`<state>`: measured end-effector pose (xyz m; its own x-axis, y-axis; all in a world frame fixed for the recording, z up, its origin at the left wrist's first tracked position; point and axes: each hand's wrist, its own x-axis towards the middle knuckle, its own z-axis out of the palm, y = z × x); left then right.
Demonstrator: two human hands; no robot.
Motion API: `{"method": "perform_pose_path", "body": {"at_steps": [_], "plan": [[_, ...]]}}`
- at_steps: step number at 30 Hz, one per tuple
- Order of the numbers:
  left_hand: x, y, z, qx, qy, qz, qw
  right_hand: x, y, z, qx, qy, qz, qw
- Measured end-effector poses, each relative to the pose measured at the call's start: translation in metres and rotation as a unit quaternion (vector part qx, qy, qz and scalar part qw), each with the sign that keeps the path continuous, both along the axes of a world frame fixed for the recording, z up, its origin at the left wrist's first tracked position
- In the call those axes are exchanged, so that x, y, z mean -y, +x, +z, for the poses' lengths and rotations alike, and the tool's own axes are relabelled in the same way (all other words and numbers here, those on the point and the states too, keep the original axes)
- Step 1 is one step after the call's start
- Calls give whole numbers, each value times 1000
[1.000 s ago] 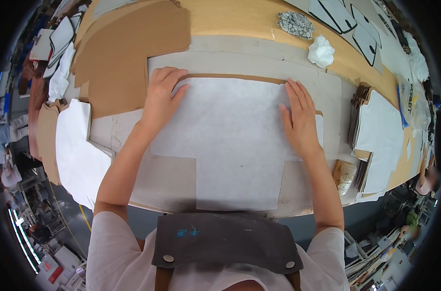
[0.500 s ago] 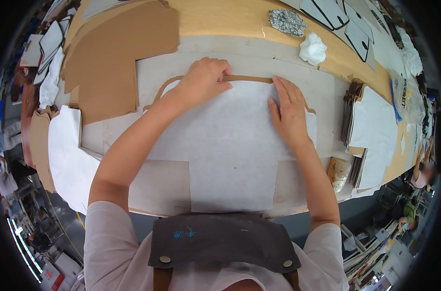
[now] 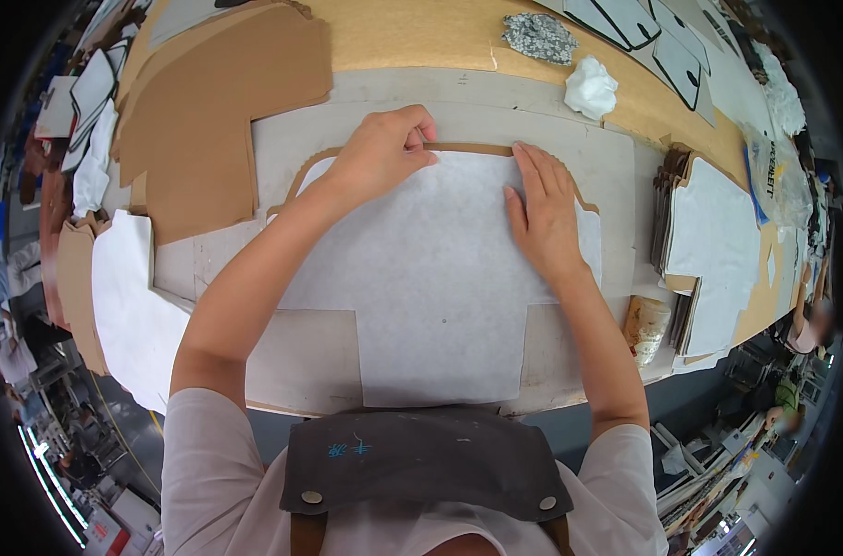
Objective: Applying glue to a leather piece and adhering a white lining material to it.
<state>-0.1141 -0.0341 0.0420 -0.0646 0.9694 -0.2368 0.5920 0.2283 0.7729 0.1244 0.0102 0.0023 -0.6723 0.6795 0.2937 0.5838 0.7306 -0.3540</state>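
Note:
A white sheet (image 3: 440, 278), cut to a wide T shape, lies on the grey work board over a brown panel of like outline. A strip of the brown panel (image 3: 472, 147) shows along the far curved edge; the sheet hides the rest. At the middle of that edge my left hand (image 3: 389, 148) is closed, its thumb on the sheet's rim and its curled forefinger at the brown strip. Farther right, my right hand (image 3: 547, 213) rests on the sheet, open, with fingers stretched towards the same edge and the thumb apart.
Large brown panels (image 3: 227, 111) are stacked at the far left, with white cut sheets (image 3: 134, 296) nearer. A pile of white and brown pieces (image 3: 713, 232) stands right, beside a jar-like container (image 3: 646, 324). Beyond lie a crumpled white wad (image 3: 591, 88) and a speckled grey lump (image 3: 539, 39).
The whole view has shifted slightly. Both hands stay at the far edge, with almost the same pose, and the sheet lies as before.

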Motion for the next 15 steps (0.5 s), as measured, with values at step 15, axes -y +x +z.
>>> {"method": "perform_pose_path", "body": {"at_steps": [15], "plan": [[11,-9,-24,-97,131,-6,987,9,-5,12,72,8,34,997]]}}
